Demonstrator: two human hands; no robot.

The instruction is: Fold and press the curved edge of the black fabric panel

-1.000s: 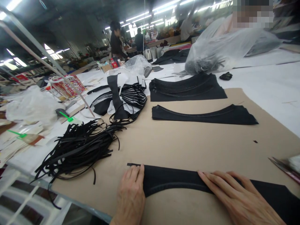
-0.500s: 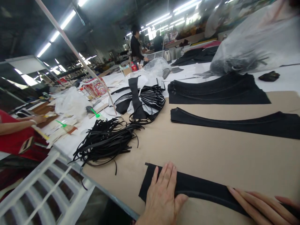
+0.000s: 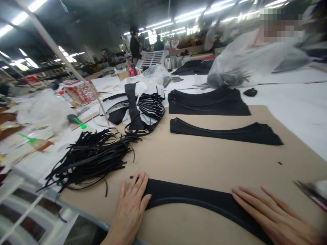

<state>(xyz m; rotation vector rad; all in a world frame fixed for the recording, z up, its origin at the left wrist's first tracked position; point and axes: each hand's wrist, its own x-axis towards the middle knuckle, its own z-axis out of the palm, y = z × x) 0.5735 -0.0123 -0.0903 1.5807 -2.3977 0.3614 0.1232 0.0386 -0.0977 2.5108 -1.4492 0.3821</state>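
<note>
A curved black fabric strip [image 3: 189, 194] lies flat on brown paper in front of me, its lower edge arched. My left hand [image 3: 133, 204] lies palm down over its left end, fingers stretched out, with a small black tip showing past the fingertips. Over the right part of the same strip rests my right hand [image 3: 270, 212], fingers extended and slightly blurred. Farther back are a stack of similar curved black pieces [image 3: 219, 134] and a wider black stack [image 3: 206, 103] behind it.
To the left lies a tangled heap of thin black straps [image 3: 89, 158], near fanned black-and-white pieces [image 3: 145, 105]. A slanted pole [image 3: 63, 61] rises behind them. Scissor-like blades [image 3: 306, 192] lie at right. A person holds a clear plastic bag [image 3: 230, 64] across the table.
My view has turned right, so the scene sits farther left. My left hand now covers more of the strip's left end. More of my right hand shows, still on the strip.
</note>
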